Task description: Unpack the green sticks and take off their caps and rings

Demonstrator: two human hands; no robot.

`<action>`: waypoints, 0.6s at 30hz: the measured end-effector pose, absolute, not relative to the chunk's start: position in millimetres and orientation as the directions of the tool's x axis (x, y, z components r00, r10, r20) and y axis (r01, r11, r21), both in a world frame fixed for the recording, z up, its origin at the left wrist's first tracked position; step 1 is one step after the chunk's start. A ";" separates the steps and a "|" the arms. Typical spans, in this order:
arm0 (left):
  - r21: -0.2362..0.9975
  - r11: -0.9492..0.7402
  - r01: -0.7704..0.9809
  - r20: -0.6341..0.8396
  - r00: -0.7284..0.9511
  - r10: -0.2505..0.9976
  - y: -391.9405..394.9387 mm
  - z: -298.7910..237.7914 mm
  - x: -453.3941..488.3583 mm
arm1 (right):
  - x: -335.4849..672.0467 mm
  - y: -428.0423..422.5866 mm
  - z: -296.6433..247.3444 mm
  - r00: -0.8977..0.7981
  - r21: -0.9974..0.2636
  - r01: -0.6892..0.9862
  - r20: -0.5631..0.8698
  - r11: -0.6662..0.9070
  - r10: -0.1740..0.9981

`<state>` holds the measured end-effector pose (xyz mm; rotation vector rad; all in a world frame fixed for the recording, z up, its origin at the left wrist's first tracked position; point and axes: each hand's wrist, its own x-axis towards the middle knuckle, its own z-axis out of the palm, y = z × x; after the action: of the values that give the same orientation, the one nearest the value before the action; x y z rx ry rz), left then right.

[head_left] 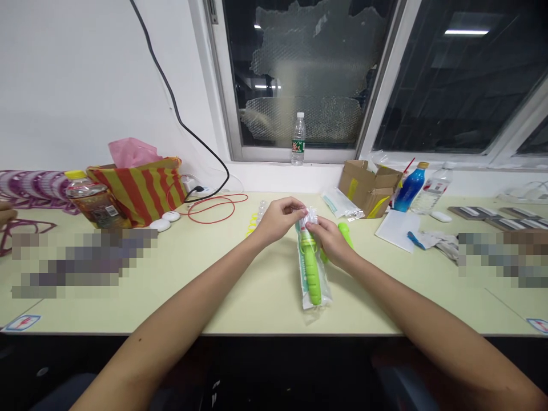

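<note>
A clear plastic bag with teal print holds an item with a ribbed green handle and a pale collar; its exact kind I cannot make out. My left hand pinches the bag's top end between thumb and fingers. Just below, on the right edge, my right hand is closed on the same bag. The handle points down toward the table's front edge. Partly hidden behind my right hand lies another bright green piece. Small yellow and clear round pieces lie beyond my left wrist.
On the left are a striped bag, a bottle with a yellow cap and a red cable. An open cardboard box, a packaged item, a blue bottle and a glove stand or lie right. Partial hands show at both sides.
</note>
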<state>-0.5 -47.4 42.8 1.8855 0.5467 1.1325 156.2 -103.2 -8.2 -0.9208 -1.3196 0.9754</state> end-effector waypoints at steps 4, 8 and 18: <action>0.825 -0.557 -0.093 0.532 0.460 0.711 -46.1 36.3 -0.2 | 155.3 -102.6 -9.0 0.040 -0.950 -0.096 0.295 0.297 0.955; 0.856 -0.460 -0.234 0.514 0.306 0.801 -47.9 28.5 2.2 | 154.4 -104.2 -6.6 0.040 -0.945 -0.189 0.264 0.266 0.964; 0.951 -0.220 -0.217 0.287 0.360 0.888 -44.0 19.4 5.1 | 156.0 -103.8 -5.5 0.076 -0.969 -0.154 0.183 0.193 0.980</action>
<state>5.1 -44.0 19.4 1.4275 0.6529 1.1627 156.0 -103.8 -5.5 -0.9822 -1.1315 1.0977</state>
